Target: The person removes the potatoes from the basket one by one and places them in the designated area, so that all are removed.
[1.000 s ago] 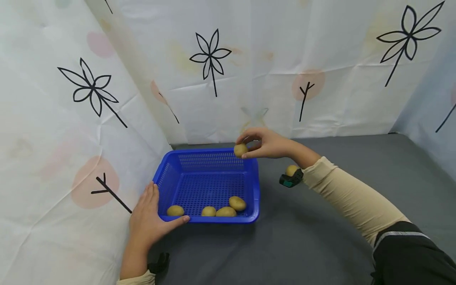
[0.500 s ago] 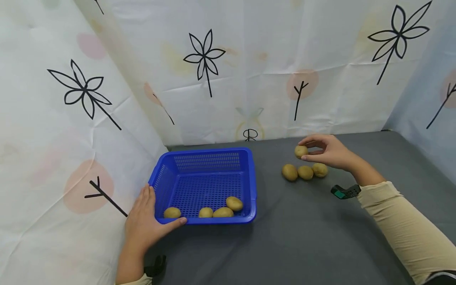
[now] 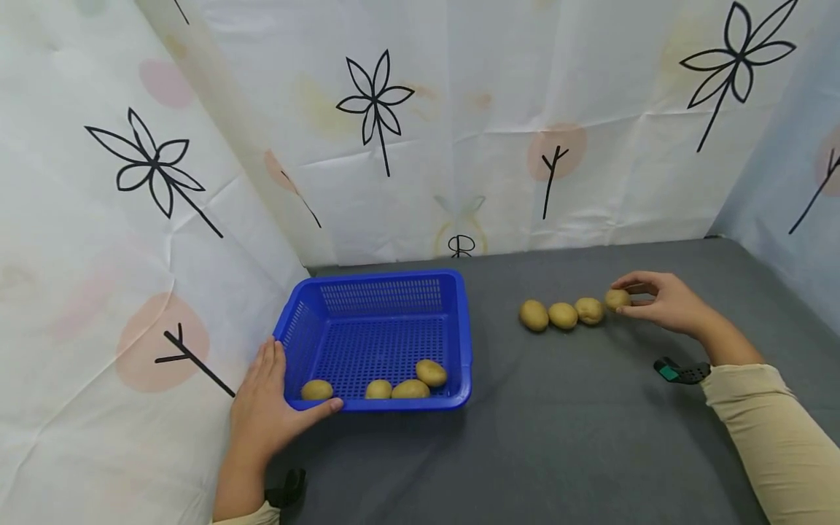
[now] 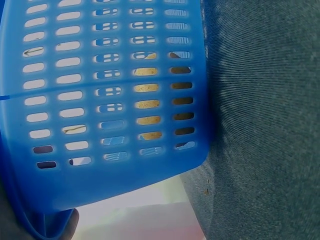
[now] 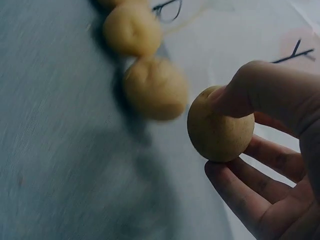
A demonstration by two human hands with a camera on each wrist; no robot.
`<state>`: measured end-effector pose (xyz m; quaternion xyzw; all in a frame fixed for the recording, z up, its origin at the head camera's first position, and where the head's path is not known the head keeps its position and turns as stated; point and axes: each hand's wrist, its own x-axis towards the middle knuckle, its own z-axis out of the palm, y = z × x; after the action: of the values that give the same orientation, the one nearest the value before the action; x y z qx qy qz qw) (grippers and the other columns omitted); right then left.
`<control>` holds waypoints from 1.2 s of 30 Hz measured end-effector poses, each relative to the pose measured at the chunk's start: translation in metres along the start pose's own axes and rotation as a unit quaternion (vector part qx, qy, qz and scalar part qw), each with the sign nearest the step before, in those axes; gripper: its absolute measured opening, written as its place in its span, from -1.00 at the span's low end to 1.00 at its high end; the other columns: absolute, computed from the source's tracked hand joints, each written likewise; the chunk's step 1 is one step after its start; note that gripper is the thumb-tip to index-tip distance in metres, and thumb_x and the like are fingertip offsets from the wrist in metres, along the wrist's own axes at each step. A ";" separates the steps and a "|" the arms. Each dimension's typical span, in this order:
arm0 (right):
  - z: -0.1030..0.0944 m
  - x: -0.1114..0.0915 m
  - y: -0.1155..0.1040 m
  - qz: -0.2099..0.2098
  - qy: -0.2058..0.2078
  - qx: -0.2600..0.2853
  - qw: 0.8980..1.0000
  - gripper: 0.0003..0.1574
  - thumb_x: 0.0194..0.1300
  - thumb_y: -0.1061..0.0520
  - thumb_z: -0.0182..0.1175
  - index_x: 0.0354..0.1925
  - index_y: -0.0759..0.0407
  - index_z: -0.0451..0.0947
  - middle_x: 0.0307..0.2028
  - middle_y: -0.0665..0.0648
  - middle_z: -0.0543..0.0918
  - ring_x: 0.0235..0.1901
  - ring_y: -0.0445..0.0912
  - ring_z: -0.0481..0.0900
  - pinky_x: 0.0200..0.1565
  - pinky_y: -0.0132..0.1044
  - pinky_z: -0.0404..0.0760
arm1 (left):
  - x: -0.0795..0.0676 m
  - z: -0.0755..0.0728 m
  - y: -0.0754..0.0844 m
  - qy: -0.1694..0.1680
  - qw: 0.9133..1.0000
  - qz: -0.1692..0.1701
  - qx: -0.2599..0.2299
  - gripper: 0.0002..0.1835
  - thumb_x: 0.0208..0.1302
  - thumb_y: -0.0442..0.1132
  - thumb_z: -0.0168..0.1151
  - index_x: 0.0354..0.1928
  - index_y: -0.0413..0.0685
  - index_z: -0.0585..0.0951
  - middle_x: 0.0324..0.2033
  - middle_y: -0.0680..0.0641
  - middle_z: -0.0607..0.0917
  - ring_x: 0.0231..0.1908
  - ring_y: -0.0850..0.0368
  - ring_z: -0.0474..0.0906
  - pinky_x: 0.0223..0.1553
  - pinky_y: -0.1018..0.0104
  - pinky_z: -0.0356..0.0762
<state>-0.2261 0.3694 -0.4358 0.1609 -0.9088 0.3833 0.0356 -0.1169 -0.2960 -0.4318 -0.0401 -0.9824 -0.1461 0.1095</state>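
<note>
My right hand [image 3: 669,306] pinches a potato [image 3: 617,300] between thumb and fingers, at the right end of a row of potatoes [image 3: 563,316]. In the right wrist view the held potato [image 5: 220,127] is slightly apart from its blurred neighbour [image 5: 156,89]. Whether it touches the table cannot be told. At the near left corner of a blue plastic basket [image 3: 467,343], my left hand [image 3: 265,408] rests with straight fingers along the side and thumb on the front rim. Several potatoes [image 3: 431,373] lie inside along the basket's front. The left wrist view shows its slotted wall [image 4: 120,177].
A dark grey cloth covers the table [image 3: 558,437]. White patterned curtains [image 3: 485,168] stand behind and at the left and right. The basket sits close to the left curtain [image 3: 197,292].
My right hand has carried the potato from above the basket's right rim to the right, then lowered it beside the row. The left hand has stayed on the basket corner.
</note>
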 end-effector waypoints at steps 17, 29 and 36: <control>0.005 -0.006 0.025 0.007 -0.030 0.001 1.000 -0.49 0.30 0.32 0.46 0.19 0.42 0.62 0.14 0.51 0.66 -0.04 -0.69 0.41 -0.15 -0.52 0.69 | 0.000 -0.003 0.001 0.004 1.000 -0.002 -0.005 0.61 -0.12 0.63 0.46 0.66 -0.40 -0.02 0.66 -0.41 0.03 0.66 -0.39 -0.02 0.64 -0.29 0.02; 0.007 -0.006 0.021 0.003 -0.041 0.002 0.999 -0.49 0.33 0.31 0.44 0.20 0.44 0.61 0.14 0.52 0.66 -0.02 -0.71 0.38 -0.13 -0.54 0.67 | -0.005 -0.011 -0.017 0.009 1.000 -0.028 -0.005 0.65 -0.17 0.60 0.51 0.65 -0.44 -0.02 0.64 -0.48 0.03 0.66 -0.42 -0.05 0.55 -0.45 0.10; 0.007 -0.007 0.025 0.000 -0.035 -0.004 0.999 -0.48 0.32 0.32 0.45 0.21 0.42 0.61 0.15 0.52 0.65 -0.03 -0.71 0.38 -0.18 -0.48 0.70 | -0.007 -0.008 -0.024 0.005 0.999 -0.025 -0.020 0.60 -0.08 0.54 0.51 0.65 -0.46 -0.07 0.63 -0.51 0.02 0.66 -0.43 -0.09 0.61 -0.38 0.01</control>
<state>-0.2273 0.3822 -0.4589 0.1738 -0.9111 0.3738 0.0046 -0.1107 -0.3218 -0.4327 -0.0174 -0.9793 -0.1689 0.1099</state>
